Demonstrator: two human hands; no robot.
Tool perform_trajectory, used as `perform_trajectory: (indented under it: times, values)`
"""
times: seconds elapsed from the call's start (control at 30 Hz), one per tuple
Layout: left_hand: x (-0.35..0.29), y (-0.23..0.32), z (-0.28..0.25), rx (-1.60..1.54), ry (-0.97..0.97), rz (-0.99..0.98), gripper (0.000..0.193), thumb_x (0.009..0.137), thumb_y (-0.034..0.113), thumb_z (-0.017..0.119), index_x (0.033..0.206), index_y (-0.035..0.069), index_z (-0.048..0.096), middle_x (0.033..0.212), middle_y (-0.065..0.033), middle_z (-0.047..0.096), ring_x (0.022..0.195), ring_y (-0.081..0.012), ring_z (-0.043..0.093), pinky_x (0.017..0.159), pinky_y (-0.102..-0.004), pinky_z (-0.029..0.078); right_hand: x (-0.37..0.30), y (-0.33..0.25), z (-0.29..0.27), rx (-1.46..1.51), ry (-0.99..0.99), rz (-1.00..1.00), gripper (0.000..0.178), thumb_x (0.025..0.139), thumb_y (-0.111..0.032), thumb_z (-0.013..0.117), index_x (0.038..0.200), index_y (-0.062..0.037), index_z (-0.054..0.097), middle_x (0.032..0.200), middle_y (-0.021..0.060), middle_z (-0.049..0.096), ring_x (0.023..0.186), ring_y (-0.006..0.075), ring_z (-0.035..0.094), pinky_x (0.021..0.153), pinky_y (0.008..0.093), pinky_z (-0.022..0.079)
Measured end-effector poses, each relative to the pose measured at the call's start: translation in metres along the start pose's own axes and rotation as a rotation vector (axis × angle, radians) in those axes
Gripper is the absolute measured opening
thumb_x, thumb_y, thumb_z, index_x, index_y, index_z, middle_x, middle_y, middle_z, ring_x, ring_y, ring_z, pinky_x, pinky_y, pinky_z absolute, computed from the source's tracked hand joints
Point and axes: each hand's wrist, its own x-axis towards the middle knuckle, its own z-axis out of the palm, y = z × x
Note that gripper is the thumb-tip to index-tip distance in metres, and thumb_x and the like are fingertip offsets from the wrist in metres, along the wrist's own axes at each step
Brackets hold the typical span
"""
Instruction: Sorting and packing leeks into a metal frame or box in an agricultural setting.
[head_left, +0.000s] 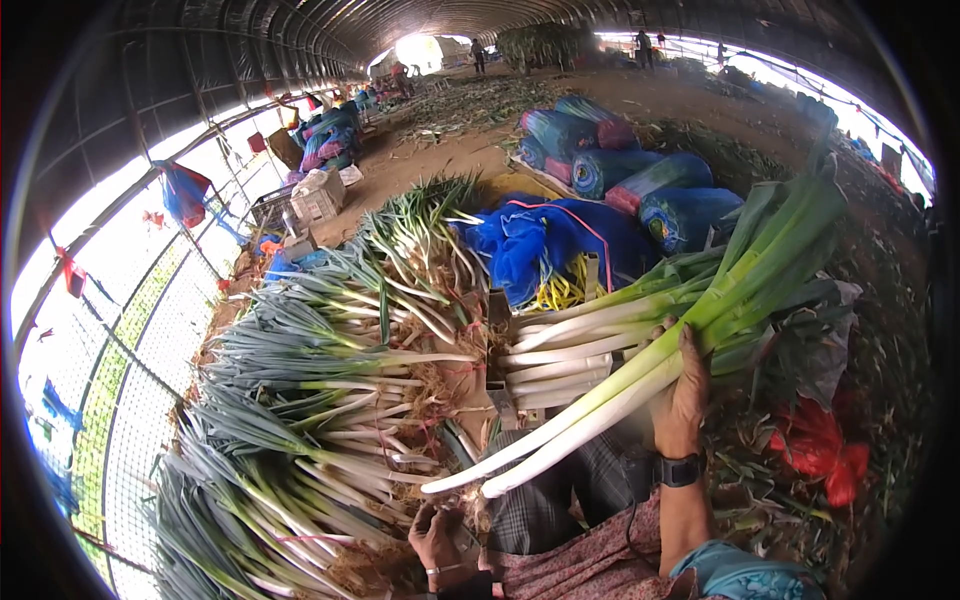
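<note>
My right hand (684, 395), with a dark watch on its wrist, is closed around a few long green onions (590, 420). They slant across my lap, white ends toward the lower left and green leaves toward the upper right. Close by those white ends, my left hand (437, 545) is low in front of me with its fingers curled in; what it may hold is too small to make out. Beyond the held stalks, more trimmed green onions (560, 358) lie side by side against a metal frame (497, 360). Untrimmed green onions (300, 400) with brown roots are heaped on the left.
Blue netting (540, 240) and yellow ties (562, 290) lie ahead. Behind them are stacked filled net sacks (610, 172). A red plastic bag (825, 455) sits on leaf litter at the right. A crate (318, 196) stands far left, near the mesh wall (135, 400). People work far off.
</note>
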Motion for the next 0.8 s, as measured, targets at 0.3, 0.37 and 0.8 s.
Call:
perform_trajectory:
  times: [0.3, 0.37, 0.8]
  values:
    - [0.002, 0.085, 0.041, 1.320, -0.405, 0.765, 0.046, 0.091, 0.035, 0.052, 0.130, 0.012, 0.053, 0.132, -0.0147, 0.050, 0.124, -0.0326, 0.044, 0.109, -0.0495, 0.022, -0.002, 0.000, 0.006, 0.056, -0.110, 0.069, 0.035, 0.087, -0.013, 0.067, 0.117, -0.0042, 0.051, 0.101, 0.0077, 0.061, 0.090, 0.0209, 0.058, 0.080, 0.0403, 0.053]
    - [0.006, 0.072, 0.049, 1.194, -0.605, 0.604, 0.039, 0.087, 0.024, 0.060, 0.124, 0.012, 0.058, 0.116, -0.0115, 0.062, 0.112, -0.0321, 0.055, 0.102, -0.0451, 0.034, -0.001, -0.004, 0.005, 0.095, -0.139, 0.090, 0.035, 0.087, -0.014, 0.067, 0.117, -0.0043, 0.051, 0.102, 0.0077, 0.061, 0.091, 0.0210, 0.058, 0.079, 0.0407, 0.053]
    - [-0.016, 0.091, 0.102, 1.023, -0.564, 0.598, 0.027, 0.080, 0.005, 0.067, 0.106, 0.002, 0.066, 0.089, -0.0123, 0.066, 0.080, -0.0256, 0.064, 0.072, -0.0344, 0.049, -0.011, 0.004, 0.014, 0.067, -0.299, 0.125, 0.051, 0.093, -0.026, 0.058, 0.132, -0.0002, 0.038, 0.129, 0.0154, 0.050, 0.121, 0.0278, 0.047, 0.106, 0.0559, 0.037]
